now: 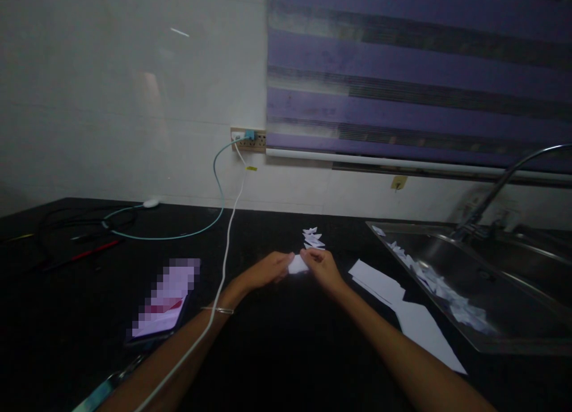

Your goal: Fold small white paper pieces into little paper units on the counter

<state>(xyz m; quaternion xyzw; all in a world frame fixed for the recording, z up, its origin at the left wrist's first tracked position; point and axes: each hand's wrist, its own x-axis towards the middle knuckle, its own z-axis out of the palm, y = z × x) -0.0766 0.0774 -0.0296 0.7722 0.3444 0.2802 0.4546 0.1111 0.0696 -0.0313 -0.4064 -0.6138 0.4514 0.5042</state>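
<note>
My left hand [273, 268] and right hand [322, 268] pinch one small white paper piece [298, 265] between them, over the black tabletop [286, 352]. At least three pointed, folded paper shapes [313, 240] lie just beyond. Two groups of flat, straight-edged white sheets [378, 282] lie between my right forearm and the metal sink [480, 347]. Tabletop surface extends between my forearms.

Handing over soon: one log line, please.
left hand: on paper; right hand: on paper; folded papers: beyond hands; white sheets: beside sink
</note>
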